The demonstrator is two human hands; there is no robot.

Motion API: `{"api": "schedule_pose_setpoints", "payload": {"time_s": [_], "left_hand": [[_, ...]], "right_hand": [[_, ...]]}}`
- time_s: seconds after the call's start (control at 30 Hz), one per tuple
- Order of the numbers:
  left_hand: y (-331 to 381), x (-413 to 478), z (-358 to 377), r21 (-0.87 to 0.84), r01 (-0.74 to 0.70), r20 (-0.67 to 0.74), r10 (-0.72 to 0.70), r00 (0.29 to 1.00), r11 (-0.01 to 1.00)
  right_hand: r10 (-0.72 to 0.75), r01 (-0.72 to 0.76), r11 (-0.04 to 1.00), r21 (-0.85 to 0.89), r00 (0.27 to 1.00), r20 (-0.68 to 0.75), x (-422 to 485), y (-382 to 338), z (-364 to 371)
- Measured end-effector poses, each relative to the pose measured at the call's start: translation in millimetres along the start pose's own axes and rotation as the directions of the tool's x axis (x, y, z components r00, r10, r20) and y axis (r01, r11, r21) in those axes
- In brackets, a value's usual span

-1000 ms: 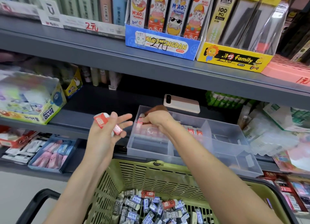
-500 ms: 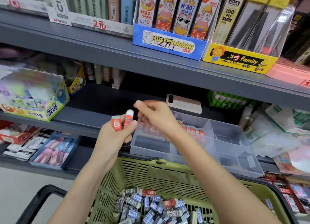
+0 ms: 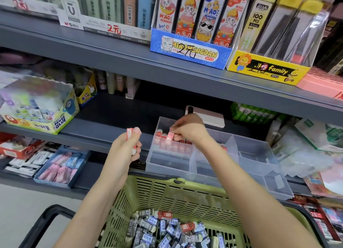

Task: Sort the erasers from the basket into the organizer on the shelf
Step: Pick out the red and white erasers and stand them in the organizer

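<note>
The right hand [image 3: 187,131] has reached into the clear plastic organizer [image 3: 246,175], grip pinching a red-sleeved eraser [image 3: 169,136]; the left hand [image 3: 126,147] clutches spare red erasers [image 3: 129,134].

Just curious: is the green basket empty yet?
Not empty: the basket holds a heap of wrapped erasers, mostly blue and black.

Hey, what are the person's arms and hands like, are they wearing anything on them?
The left hand and right hand wear no gloves, rings, watch or bracelet. No sleeves show: the left arm and right arm are bare to the frame's edge.
</note>
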State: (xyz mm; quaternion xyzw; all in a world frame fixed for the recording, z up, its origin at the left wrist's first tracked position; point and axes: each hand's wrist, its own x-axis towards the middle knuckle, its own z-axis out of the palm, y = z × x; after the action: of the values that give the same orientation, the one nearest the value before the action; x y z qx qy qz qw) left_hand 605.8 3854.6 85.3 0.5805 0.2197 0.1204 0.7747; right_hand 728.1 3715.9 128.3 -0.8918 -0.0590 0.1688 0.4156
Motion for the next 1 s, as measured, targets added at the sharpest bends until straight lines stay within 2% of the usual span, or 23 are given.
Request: {"api": "schedule_pose_setpoints", "payload": {"time_s": [0.1,0.2,0.33,0.47,0.53,0.57,0.63,0.67,0.77,0.9,1.0], "left_hand": [[2.7,0.6,1.7,-0.158,0.033,0.020,-0.030,0.999,0.987],[2.4,0.4,-0.6,-0.161,-0.011,0.025,0.015,1.000,0.987],[1.1,-3.0,-0.2,-0.079,-0.111,0.044,0.115,0.992,0.991],[0.9,-6.0,-1.3,0.002,-0.188,0.021,0.188,0.982,0.982],[0.5,-5.8,-1.7,0.057,-0.208,0.003,0.208,0.978,0.977],[0.2,-5.9,-1.2,0.072,-0.218,0.005,0.219,0.976,0.973],[0.3,-6.9,0.6,0.082,-0.234,0.026,0.233,0.972,0.969],[0.5,-7.5,1.2,0.096,-0.244,0.043,0.241,0.970,0.965],[0.2,-9.0,2.3,0.119,-0.278,0.097,0.267,0.959,0.953],[0.1,-9.8,4.8,0.021,-0.284,0.104,0.280,0.954,0.959],[-1.0,-10.0,6.1,0.029,-0.316,0.115,0.310,0.944,0.948]], "right_hand": [[0.019,-0.018,0.999,-0.030,0.999,0.046,5.8,-1.2,7.5],[0.044,-0.040,0.997,-0.062,0.997,0.057,9.4,-0.7,13.2],[0.011,-0.010,0.907,-0.422,1.000,0.000,14.6,-2.6,21.3],[-0.061,0.041,0.836,-0.548,0.998,-0.019,8.7,-4.8,22.3],[-0.218,0.138,0.863,-0.487,0.970,-0.110,-1.5,-4.7,20.3],[-0.302,0.234,0.901,-0.365,0.943,-0.142,-10.2,-6.5,19.5],[-0.449,0.440,0.892,-0.102,0.889,-0.087,-29.9,-11.1,17.4],[-0.516,0.515,0.856,-0.045,0.856,-0.015,-40.0,-12.6,16.9],[-0.639,0.650,0.746,-0.141,0.760,0.119,-59.3,-11.7,15.6],[-0.598,0.613,0.782,-0.112,0.789,0.143,-66.5,-7.3,16.8],[-0.599,0.616,0.777,-0.132,0.787,0.149,-66.5,-3.9,19.9]]}}
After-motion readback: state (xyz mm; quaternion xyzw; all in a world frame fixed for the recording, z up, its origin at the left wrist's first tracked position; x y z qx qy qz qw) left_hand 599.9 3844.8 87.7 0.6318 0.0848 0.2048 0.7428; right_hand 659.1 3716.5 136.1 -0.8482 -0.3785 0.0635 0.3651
